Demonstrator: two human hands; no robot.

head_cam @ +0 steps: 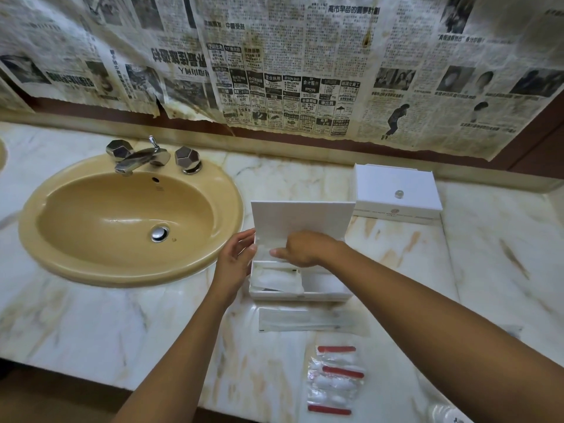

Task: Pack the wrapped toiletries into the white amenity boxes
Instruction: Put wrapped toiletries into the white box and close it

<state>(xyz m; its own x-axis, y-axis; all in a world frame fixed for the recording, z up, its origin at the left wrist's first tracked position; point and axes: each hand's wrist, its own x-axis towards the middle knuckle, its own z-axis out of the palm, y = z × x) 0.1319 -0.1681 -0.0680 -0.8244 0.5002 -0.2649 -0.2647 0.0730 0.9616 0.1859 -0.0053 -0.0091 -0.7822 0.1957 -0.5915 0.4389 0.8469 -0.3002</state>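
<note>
Just below the centre of the frame, an open white cardboard amenity box (300, 288) sits on the veined marble countertop (91, 325), its lid raised upright behind it. At the box's left edge the left hand (236, 261) rests with straight, relaxed fingers against the side wall, grasping nothing. Over the rear compartment the right hand (300, 248) reaches in with fingers bent downward; whether it pinches a packet cannot be told. A clear-wrapped white toiletry packet (276, 279) lies in the box's front left compartment, just below both hands. Just beneath the box, a long flat translucent sachet (311, 320) lies on the marble, and lower right are clear packets with red strips (334, 380). To the upper right, a second closed white box (396, 193) stands well apart. At left is a beige oval sink (128, 221) with a chrome tap (143, 157)
</note>
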